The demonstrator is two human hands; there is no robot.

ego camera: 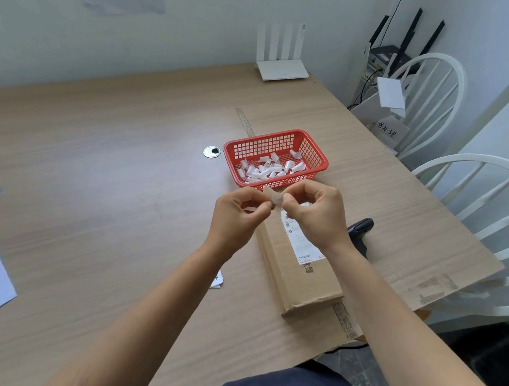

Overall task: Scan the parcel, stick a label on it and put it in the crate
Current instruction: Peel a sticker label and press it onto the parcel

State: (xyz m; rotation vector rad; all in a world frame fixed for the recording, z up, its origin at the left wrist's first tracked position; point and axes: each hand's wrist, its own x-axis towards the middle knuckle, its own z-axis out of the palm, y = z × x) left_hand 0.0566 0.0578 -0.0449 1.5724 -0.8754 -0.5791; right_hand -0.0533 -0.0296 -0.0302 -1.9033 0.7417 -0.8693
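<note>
Cardboard marks the near ground: the parcel (298,265), a long brown box with a printed shipping slip on top, lies flat on the table (114,159) under the wrists. Just above its far end, the left hand (239,213) and right hand (315,212) each pinch a small translucent label (272,200) between thumb and fingertips, seemingly peeling it; sticking is the step in hand. A dark scanner (360,230) lies beside the box, so scanning is probably done. Farther off, the red basket (275,158) holds many small white curled strips. No crate for the parcel is visible.
</note>
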